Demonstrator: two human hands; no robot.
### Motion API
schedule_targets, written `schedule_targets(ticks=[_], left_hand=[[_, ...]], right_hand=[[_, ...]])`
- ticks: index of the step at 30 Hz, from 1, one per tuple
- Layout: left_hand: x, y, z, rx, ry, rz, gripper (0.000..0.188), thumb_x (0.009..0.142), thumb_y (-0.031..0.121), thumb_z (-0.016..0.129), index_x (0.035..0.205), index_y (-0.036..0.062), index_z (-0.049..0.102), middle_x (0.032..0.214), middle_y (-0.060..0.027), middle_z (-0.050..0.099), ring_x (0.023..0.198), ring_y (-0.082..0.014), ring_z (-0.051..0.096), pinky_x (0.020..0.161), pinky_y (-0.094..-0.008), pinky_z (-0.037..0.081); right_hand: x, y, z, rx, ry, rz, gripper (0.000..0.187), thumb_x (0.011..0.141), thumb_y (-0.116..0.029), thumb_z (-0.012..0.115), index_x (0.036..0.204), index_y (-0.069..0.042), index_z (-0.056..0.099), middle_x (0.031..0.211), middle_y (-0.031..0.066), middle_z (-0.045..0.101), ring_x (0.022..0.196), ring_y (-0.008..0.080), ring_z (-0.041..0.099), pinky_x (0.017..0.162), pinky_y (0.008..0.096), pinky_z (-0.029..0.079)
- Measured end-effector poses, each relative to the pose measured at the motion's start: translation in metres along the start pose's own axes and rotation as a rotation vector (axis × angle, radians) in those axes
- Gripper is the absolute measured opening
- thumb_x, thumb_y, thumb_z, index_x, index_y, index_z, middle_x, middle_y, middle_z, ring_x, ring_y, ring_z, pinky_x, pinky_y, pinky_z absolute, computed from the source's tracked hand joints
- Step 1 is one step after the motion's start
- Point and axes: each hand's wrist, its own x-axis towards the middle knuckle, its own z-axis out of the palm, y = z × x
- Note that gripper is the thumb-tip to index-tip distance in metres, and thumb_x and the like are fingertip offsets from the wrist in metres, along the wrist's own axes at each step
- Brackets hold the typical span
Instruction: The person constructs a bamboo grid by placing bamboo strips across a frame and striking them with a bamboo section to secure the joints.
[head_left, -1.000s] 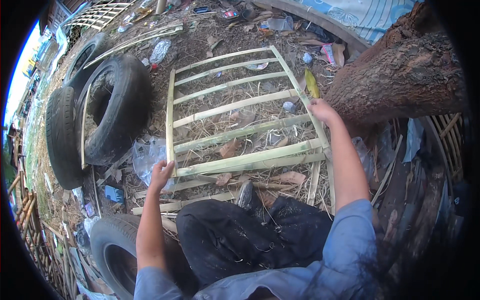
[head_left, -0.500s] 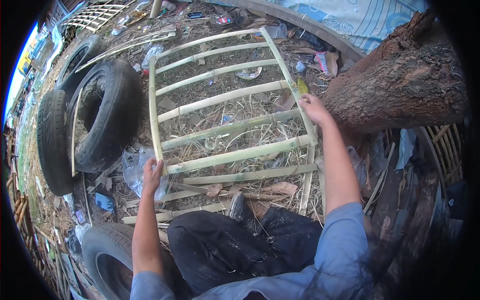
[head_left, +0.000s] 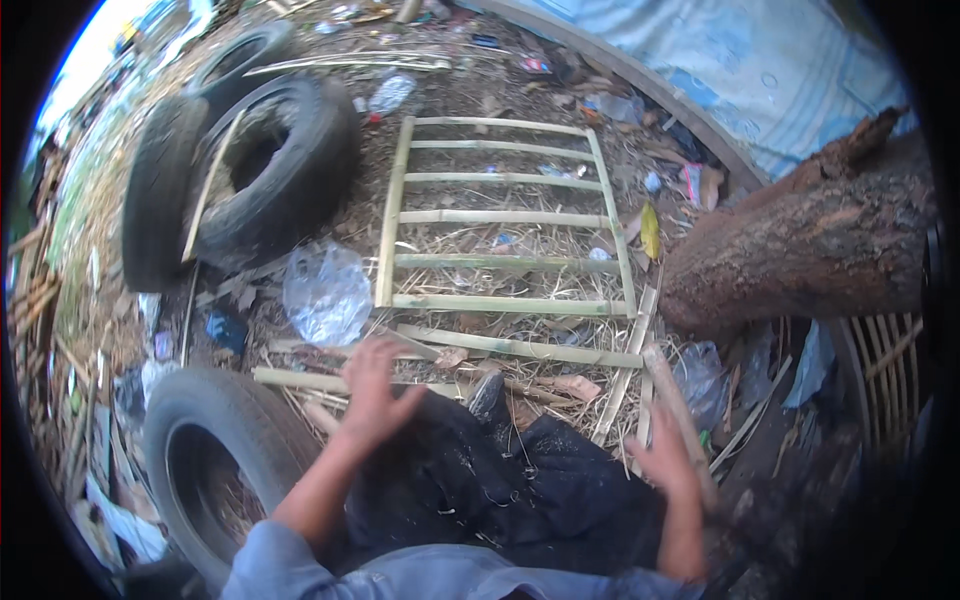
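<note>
A ladder-like frame of split bamboo strips (head_left: 508, 217) lies flat on the littered ground in front of me, several crosspieces spanning two side strips. Neither hand touches it. My left hand (head_left: 375, 395) hovers above my left knee with fingers spread, holding nothing. Low on the right, my right hand (head_left: 664, 452) is also empty, its fingers apart, beside a short wooden stick (head_left: 682, 420). Between the frame and my legs lies a loose bamboo strip (head_left: 520, 347). Another bamboo strip (head_left: 300, 378) rests nearer my left hand.
Old tyres (head_left: 290, 170) stand at the upper left, and another tyre (head_left: 215, 450) is beside my left arm. A thick tree trunk (head_left: 800, 245) fills the right side. A clear plastic bag (head_left: 328, 292) lies left of the frame. Blue patterned sheeting (head_left: 720, 70) spreads at the far right.
Both hands have let go of the bamboo frame and drawn back toward my body. The frame now lies flat on the ground, and a yellow leaf shows beside its right strip.
</note>
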Motion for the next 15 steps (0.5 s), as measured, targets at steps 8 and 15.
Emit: schedule_targets(ticks=[8,15], left_hand=[[-0.029,0.029,0.018,0.223,0.098,0.152,0.027,0.081,0.032,0.069,0.100,0.0140,0.064,0.115,-0.0075,0.057,0.130,-0.0284,0.044,0.108,-0.0494,0.027],[-0.036,0.026,0.030,0.387,0.042,0.210,0.030,0.082,0.035,0.065,0.096,0.0093,0.064,0.114,-0.0124,0.059,0.128,-0.0295,0.046,0.107,-0.0511,0.029]], right_hand=[[-0.093,0.042,0.039,0.298,-0.028,0.333,0.065,0.082,-0.024,0.075,0.137,-0.002,0.047,0.121,0.0227,0.062,0.114,0.0373,0.059,0.101,0.0430,0.045],[-0.085,0.045,0.039,0.299,0.119,0.185,0.059,0.083,-0.023,0.074,0.135,-0.005,0.052,0.111,0.0197,0.065,0.105,0.0323,0.064,0.093,0.0405,0.049]])
